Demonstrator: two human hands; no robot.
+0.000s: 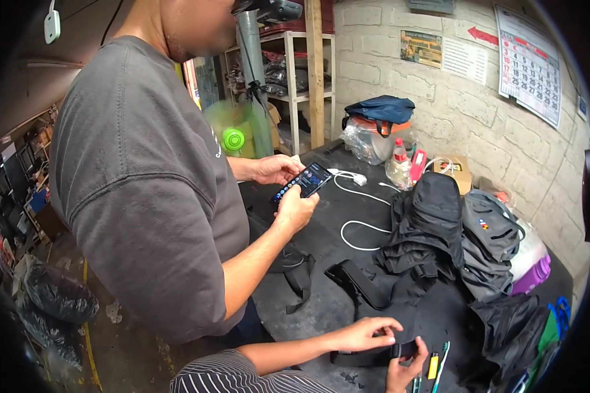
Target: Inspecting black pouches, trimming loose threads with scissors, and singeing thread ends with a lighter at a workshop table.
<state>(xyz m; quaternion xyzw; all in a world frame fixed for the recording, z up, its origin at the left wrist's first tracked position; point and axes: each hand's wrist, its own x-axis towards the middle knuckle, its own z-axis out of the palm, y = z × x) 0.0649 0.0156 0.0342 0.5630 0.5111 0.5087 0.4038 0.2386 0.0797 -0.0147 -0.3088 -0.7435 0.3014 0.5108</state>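
A black strap (367,358) with a dark buckle-like piece (397,351) lies on the dark table at the bottom of the view. My left hand (364,335) is over it with fingers apart and bent, apparently holding nothing. My right hand (406,368) pinches the dark piece between thumb and fingers; its exact shape is hard to make out. The strap belongs to, or lies against, a black fabric bag (410,308) spread flat on the table. Close to my right hand are a yellow lighter-like item (433,365) and a teal-and-white toothbrush (442,367).
On my left a person in a grey shirt (144,190) holds a smartphone (303,183) in both hands. Black and grey backpacks (429,219), a purple bottle (532,275) and a white cable (357,223) occupy the table's right side. A clear bottle (398,167) stands farther back.
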